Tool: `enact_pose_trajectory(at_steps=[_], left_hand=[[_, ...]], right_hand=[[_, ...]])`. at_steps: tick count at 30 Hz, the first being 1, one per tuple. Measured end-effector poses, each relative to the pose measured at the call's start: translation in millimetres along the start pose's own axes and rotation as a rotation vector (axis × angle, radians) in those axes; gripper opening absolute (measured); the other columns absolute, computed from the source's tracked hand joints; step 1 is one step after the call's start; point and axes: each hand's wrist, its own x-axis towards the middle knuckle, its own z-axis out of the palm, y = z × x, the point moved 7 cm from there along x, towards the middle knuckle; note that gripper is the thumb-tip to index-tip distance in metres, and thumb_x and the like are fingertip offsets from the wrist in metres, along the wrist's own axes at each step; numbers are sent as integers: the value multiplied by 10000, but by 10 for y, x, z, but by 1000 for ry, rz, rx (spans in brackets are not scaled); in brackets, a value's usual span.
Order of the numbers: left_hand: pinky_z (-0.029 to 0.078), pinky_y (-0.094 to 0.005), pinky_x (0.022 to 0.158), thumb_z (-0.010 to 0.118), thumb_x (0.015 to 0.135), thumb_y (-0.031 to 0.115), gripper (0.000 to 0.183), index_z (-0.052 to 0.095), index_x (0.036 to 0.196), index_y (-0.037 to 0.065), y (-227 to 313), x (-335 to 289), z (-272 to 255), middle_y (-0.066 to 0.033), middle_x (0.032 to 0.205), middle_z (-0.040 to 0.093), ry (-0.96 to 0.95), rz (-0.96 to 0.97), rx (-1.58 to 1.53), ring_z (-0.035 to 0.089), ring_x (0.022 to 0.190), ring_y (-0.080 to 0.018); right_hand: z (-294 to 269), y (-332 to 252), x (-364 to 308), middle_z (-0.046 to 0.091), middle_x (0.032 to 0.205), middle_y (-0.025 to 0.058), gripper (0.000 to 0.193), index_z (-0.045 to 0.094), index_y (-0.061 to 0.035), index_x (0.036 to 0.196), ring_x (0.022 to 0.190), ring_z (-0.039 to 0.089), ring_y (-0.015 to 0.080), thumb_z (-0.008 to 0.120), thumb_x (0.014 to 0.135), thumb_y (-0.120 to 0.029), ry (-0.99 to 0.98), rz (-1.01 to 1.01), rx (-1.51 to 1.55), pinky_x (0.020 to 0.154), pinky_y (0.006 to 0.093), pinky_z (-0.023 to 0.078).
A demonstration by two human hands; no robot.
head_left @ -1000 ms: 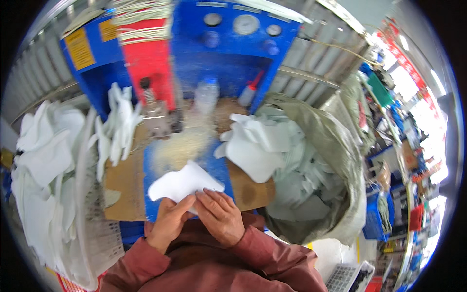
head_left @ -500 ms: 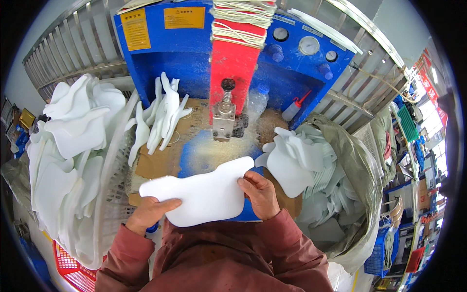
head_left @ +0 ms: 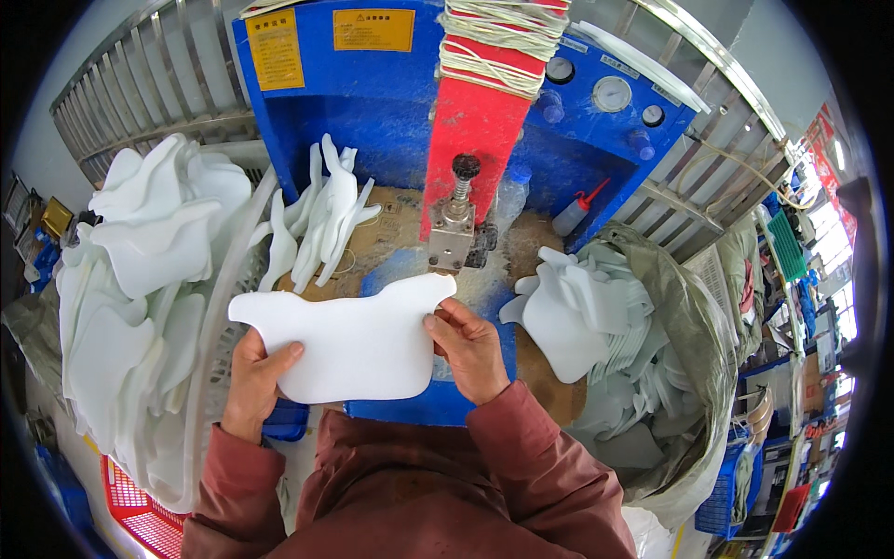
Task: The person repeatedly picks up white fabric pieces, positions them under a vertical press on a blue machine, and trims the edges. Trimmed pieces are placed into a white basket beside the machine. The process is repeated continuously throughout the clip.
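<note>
A flat white foam piece [head_left: 358,349], with two winglike upper corners and a rounded lower edge, is held between both my hands. My left hand [head_left: 250,384] grips its left side, thumb on the upper face and fingers hidden beneath. At the right corner, my right hand [head_left: 471,347] pinches it with the thumb on top. That corner shows a small brownish spot on its edge and appears just below the metal head [head_left: 453,240] of the red machine arm [head_left: 477,126]. Whether the two touch I cannot tell.
Left stands a white plastic basket [head_left: 207,391] heaped with white foam pieces. Narrow foam strips [head_left: 331,219] lie behind it on the blue machine's table. More pieces [head_left: 568,321] are stacked right, beside a greenish sack [head_left: 712,373] holding others. A red-tipped bottle [head_left: 570,216] stands behind.
The foam piece has moved left and away from my body, and lies more level. Both hands moved with it, keeping hold. My view has shifted slightly, so the machine appears further right.
</note>
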Motion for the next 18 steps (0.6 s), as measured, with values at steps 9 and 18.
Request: enact_pose_trajectory(at_steps=[9, 18], left_hand=[[548, -363, 994, 699, 929, 6, 495, 562, 1404, -20, -24, 68, 68, -103, 1262, 699, -37, -29, -14, 686, 1117, -193], [545, -368, 1008, 689, 933, 0, 510, 555, 1425, -24, -39, 155, 180, -108, 1285, 692, -61, -28, 1, 683, 1133, -199]], right_hand=[[-94, 33, 19, 695, 1069, 10, 344, 636, 11, 1363, 924, 636, 76, 670, 1039, -98, 12, -26, 46, 803, 270, 557], [-216, -31, 23, 697, 1093, 6, 363, 634, 2, 1381, 940, 635, 74, 676, 1036, -99, 19, -69, 17, 814, 267, 553]])
